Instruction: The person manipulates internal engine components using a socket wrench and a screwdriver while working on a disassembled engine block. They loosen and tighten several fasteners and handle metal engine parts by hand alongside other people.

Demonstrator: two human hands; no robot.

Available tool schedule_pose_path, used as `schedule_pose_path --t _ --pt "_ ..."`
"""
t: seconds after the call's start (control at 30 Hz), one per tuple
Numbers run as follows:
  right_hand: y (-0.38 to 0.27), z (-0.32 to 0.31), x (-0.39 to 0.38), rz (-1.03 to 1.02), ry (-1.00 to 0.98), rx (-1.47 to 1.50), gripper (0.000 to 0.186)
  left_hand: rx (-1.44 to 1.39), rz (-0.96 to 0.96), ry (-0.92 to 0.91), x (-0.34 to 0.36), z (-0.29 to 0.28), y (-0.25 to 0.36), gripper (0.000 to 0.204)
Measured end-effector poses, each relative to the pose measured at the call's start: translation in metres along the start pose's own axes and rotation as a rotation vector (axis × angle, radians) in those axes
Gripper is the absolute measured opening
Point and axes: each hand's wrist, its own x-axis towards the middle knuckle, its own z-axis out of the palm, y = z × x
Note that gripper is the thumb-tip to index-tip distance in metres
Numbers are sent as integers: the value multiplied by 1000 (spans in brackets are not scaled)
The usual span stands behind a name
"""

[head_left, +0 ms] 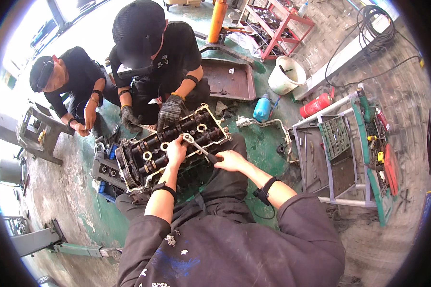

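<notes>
An engine cylinder head (198, 119) with exposed camshafts lies tilted between me and a co-worker. My left hand (176, 151) is closed round the head of a ratchet wrench (200, 147) over the camshafts. Gripping that wrench's black handle is my right hand (228, 160), at the engine's near edge on the right. Across from me, the co-worker's gloved hands (169, 111) are at the engine's far side, one near a light-coloured tool. A dark engine cover (105, 170) lies left of the cylinder head. What the wrench engages is hidden under my left hand.
A second co-worker (74, 81) crouches at left beside a metal stand (52, 143). Behind are a drip tray (234, 79), red trolley (292, 26) and white bucket (285, 79). Right are a blue jug (262, 108), red extinguisher (316, 105), cable coil (376, 33) and tool cart (330, 201).
</notes>
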Motion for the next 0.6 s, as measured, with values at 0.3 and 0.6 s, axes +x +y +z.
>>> schedule_pose_path --t 0.3,0.6 --pt "-69 85 0 -8 -112 326 39 -421 62 96 -5 6 -10 42" --pt "-45 48 -6 -33 -10 282 48 -322 -26 61 1 11 -11 40"
